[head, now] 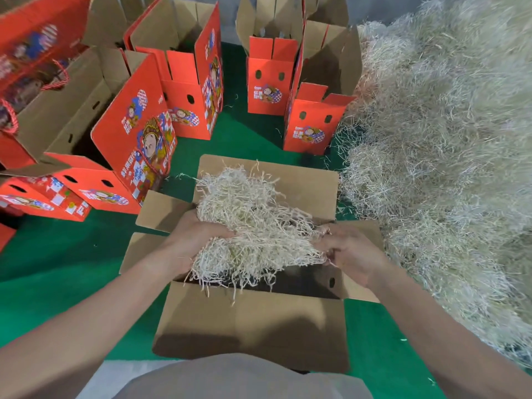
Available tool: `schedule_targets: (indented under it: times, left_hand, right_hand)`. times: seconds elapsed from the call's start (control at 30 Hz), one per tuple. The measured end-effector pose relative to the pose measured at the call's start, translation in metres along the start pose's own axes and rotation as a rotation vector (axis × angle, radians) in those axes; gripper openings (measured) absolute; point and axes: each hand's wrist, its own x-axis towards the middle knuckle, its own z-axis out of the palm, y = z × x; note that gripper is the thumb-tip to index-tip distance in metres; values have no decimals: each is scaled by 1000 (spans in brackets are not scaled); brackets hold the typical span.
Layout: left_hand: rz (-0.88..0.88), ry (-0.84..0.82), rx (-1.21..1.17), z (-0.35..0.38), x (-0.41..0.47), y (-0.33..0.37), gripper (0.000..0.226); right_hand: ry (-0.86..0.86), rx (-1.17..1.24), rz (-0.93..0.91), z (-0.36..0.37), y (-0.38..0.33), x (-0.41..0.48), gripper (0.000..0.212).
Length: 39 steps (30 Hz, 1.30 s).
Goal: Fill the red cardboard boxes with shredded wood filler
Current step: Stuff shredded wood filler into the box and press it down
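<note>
Saw left hand (195, 240) and right hand (351, 251) both clutching one filler wad (253, 223) — held directly above open box (253, 321). Wad's long axis ran hand to hand, across box; straight drop needed, I judged. Filler pile (446, 139) lay right of box — right hand nearer.

The red cardboard boxes (135, 131) carry a printed cartoon figure with blue-and-white checks and yellow touches; their insides and flaps are plain kraft brown. The shredded wood filler (446, 139) is pale cream. The floor (57, 254) is deep green. A rope handle (62, 74) is twisted red and white.
</note>
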Motion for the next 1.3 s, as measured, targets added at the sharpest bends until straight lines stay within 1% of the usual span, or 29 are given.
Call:
schedule_targets:
  times: [0.1, 0.13, 0.2, 0.23, 0.27, 0.33, 0.37, 0.43, 0.5, 0.53, 0.57, 0.63, 0.67, 0.7, 0.73, 0.77, 0.8, 0.83, 0.9, 0.93, 1.0, 1.03, 1.1, 1.13, 1.17, 1.2, 1.23, 1.27, 1.3]
  left_hand:
    - [-11, -50, -17, 1, 2, -3, 43]
    - [-28, -85, -15, 4, 2, -4, 45]
    - [-49, -163, -11, 9, 3, -7, 36]
    - [-51, -193, 24, 12, 4, -8, 34]
    - [-53, -217, 70, 14, 5, -9, 37]
    - [-35, -185, 127, 9, 10, -6, 41]
    - [-1, -171, 141, 4, 11, -4, 37]
    - [22, -175, 191, -5, 11, -1, 38]
    - [2, -232, 259, -8, 12, -2, 36]
    - [-21, -288, 276, -5, 11, -2, 40]
    - [-35, -348, 271, 0, 8, -1, 48]
    - [-31, -472, 261, 9, 6, -2, 49]
    - [-25, -534, 275, 13, 4, -1, 46]
    - [-31, -564, 282, 15, 2, 2, 44]
    - [-46, -553, 276, 14, 2, 4, 44]
    - [-53, -508, 262, 11, 1, 6, 53]
    - [-81, -444, 227, 5, 3, 5, 68]
    - [-113, -377, 186, -3, 5, 3, 77]
    - [-166, -302, 59, -19, 6, 3, 74]
    - [-192, -292, -5, -27, 7, 4, 68]
    - [-242, -336, -89, -32, 8, 4, 63]
    - [-252, -356, -92, -31, 8, 3, 64]
    - [-253, -423, -90, -22, 4, 6, 56]
    - [-259, -494, -129, -15, 3, 7, 50]
    - [-289, -533, -154, -6, 2, 8, 47]
    - [-335, -516, -145, 3, -1, 10, 44]
    - [-352, -460, -68, 9, 0, 11, 36]
    - [-327, -377, 43, 11, 3, 10, 29]
    - [-283, -304, 101, 11, 6, 9, 30]
  right_hand:
    - [-12, 134, -39, -1, -3, 4, 53]
    - [-51, 157, -60, 3, -5, 4, 52]
    - [-173, 121, -80, 20, -3, 3, 36]
    - [-205, 97, -74, 28, 1, 2, 38]
    - [-205, 79, -67, 32, 6, 2, 46]
    - [-120, 124, -63, 25, 7, 0, 51]
    - [-46, 176, -66, 16, 5, -2, 48]
    - [54, 255, -103, -3, -1, -2, 44]
    - [74, 241, -175, -5, -4, 0, 44]
    - [34, 193, -199, 1, -5, 2, 47]
    - [-45, 115, -186, 10, -6, 4, 52]
    - [-183, -59, -59, 30, -4, 8, 71]
    - [-172, -77, 18, 38, -2, 12, 73]
    - [-108, -79, 51, 43, -2, 13, 65]
    - [-40, -89, 50, 44, 0, 14, 57]
    - [22, -96, 39, 42, 2, 16, 58]
    - [53, -102, 20, 38, 5, 18, 59]
    - [45, -119, 3, 33, 6, 17, 55]
    - [32, -97, 14, 23, 3, 10, 60]
    - [50, -98, 27, 17, 3, 9, 54]
    - [94, -116, 44, 13, 1, 9, 55]
    - [75, -116, 44, 15, 0, 10, 57]
    - [-16, -150, 73, 29, -4, 12, 85]
    - [-67, -184, 107, 39, -5, 12, 99]
    - [-90, -201, 128, 48, -5, 14, 101]
    - [-106, -205, 136, 55, -4, 16, 86]
    - [-99, -209, 135, 58, -4, 17, 61]
    - [-89, -209, 138, 55, -3, 17, 39]
    - [-73, -211, 134, 49, -4, 16, 18]
